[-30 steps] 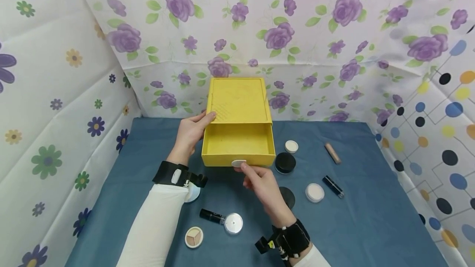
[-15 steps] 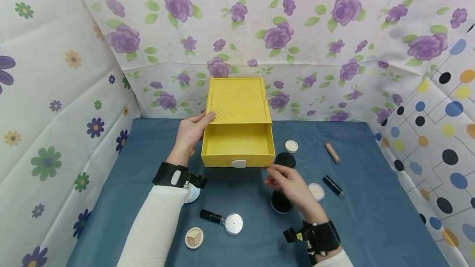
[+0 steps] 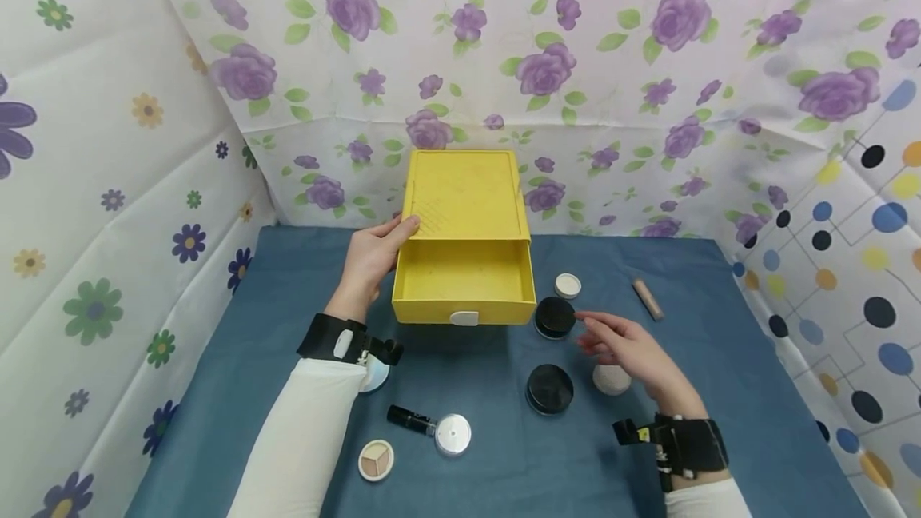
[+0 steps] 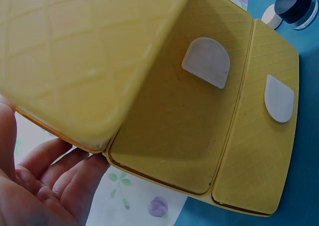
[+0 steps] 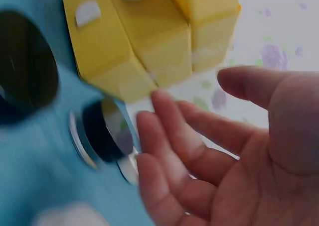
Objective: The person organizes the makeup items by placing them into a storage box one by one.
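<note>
My left hand [image 3: 368, 264] grips the yellow drawer box [image 3: 466, 197] at nine o'clock, while my right hand [image 3: 631, 348], thumb and fingers apart, hovers at the black-lidded jar's [image 3: 555, 316] three o'clock.

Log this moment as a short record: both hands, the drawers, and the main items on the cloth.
Left hand: grips the side of the yellow drawer box
Right hand: holds nothing; beside the black-lidded jar nearest the box, contact unclear
Top drawer: pulled out
Lower drawers: two, appear closed
Right of box: tan tube
In front: black tube, three-section palette
</note>
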Demonstrator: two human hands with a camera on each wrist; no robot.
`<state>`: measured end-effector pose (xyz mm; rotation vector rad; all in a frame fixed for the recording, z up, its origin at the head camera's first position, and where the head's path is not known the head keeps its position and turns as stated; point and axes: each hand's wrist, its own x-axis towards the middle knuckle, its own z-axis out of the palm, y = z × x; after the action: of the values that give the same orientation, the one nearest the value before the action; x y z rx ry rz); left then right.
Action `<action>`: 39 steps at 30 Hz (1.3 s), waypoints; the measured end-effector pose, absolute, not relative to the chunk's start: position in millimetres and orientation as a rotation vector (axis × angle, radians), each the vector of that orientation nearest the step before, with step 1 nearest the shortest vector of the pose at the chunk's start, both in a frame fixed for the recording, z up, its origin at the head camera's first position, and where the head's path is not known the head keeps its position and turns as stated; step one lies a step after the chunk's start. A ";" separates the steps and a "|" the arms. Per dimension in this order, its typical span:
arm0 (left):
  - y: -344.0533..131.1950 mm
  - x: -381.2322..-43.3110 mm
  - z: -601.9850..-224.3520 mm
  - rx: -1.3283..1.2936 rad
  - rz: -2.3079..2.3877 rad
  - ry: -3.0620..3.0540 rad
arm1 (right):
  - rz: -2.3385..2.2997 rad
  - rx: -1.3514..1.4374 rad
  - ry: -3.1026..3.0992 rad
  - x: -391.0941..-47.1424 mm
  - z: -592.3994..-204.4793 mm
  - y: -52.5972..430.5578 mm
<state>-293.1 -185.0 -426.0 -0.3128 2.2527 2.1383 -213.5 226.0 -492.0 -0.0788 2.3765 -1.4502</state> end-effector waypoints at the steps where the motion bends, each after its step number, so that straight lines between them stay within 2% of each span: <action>1: -184.8 -293.1 -425.6 -0.308 2.138 2.252 | -1.426 -0.079 2.375 -215.6 -490.5 233.0; 11: -184.5 -293.4 -426.1 -0.306 2.149 2.246 | -1.295 0.033 2.427 -245.5 -478.9 295.0; 21: -185.9 -294.1 -427.2 -0.316 2.125 2.277 | -1.135 0.239 2.515 -279.9 -495.5 325.2; 28: -185.9 -295.0 -429.4 -0.311 2.135 2.279 | -0.756 0.204 2.788 -296.6 -502.0 330.1; 39: -185.6 -294.4 -430.4 -0.310 2.111 2.290 | -0.663 0.102 2.914 -313.5 -526.7 322.5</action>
<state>-294.4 -185.6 -430.4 -0.3099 2.2903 2.1113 -313.5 322.5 -526.7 0.1024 2.9144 -0.6628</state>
